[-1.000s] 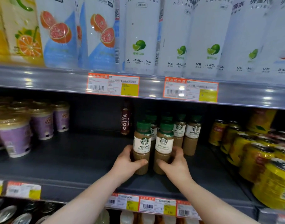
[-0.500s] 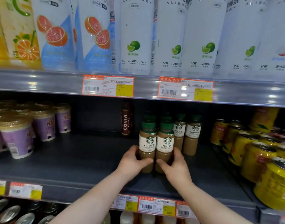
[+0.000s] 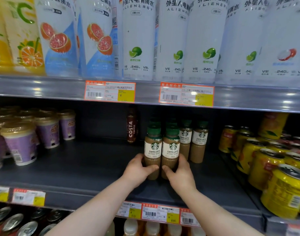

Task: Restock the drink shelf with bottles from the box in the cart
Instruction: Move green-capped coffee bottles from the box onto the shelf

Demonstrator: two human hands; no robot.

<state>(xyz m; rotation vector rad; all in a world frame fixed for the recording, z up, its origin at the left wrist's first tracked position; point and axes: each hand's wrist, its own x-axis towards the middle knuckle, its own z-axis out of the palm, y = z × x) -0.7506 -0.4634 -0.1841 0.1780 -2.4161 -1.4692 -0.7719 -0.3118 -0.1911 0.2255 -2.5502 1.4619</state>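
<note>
Shelf (image 3: 77, 167) top: dark, matt, smooth, prob. metal. Front rail (image 3: 43, 89): shiny clear plastic w/ bright light spots. Tags (image 3: 110, 91): paper, a bit shiny. Latte bottles (image 3: 153, 150): smooth, see-through, glossy labels, green plastic caps. Cans (image 3: 282, 193): shiny yellow metal, silver tops. Cups (image 3: 21, 147): purple sides, not v. shiny, gold foil-like lids. Big bottles (image 3: 139, 40) up top: smooth plastic wrap, soft shine.

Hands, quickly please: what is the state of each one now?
Left hand: grips the left green-capped brown latte bottle.
Right hand: grips the right green-capped brown latte bottle beside it.
</note>
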